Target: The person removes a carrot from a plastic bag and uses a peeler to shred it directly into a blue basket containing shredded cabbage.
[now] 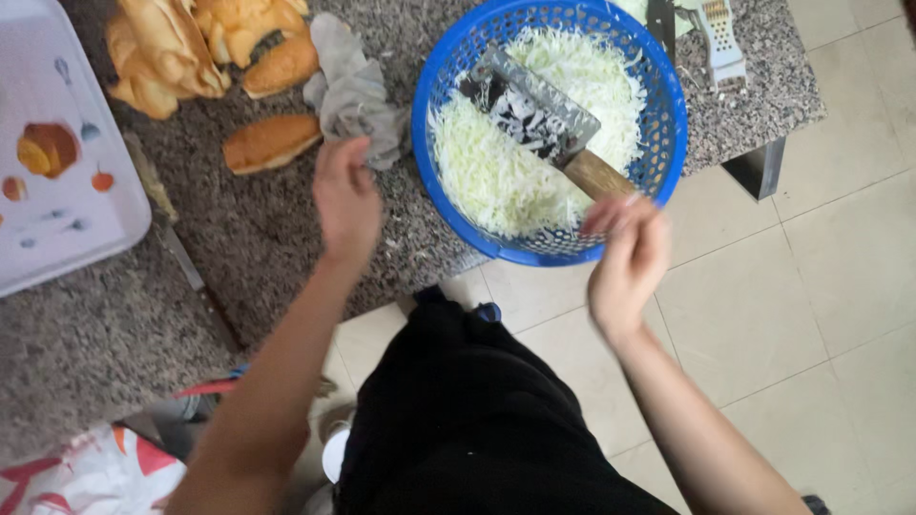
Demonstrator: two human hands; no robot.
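Note:
A blue perforated plastic basket (666, 105) sits on the speckled stone counter (258, 229), full of shredded white cabbage (496, 172). A cleaver (534, 110) with a wooden handle (596, 174) lies across the cabbage. My right hand (625, 257) hovers at the basket's near rim, fingertips just by the cleaver handle, fingers loosely bent and holding nothing. My left hand (345, 195) is over the counter to the left of the basket, beside a grey cloth (355, 91), with nothing in it.
Bread rolls (272, 141) and a bag of pastries (167, 52) lie at the counter's back left. A white tray with printed pictures (57, 153) is at far left. A metal grater (720, 38) lies past the basket. Tiled floor (811, 286) to the right.

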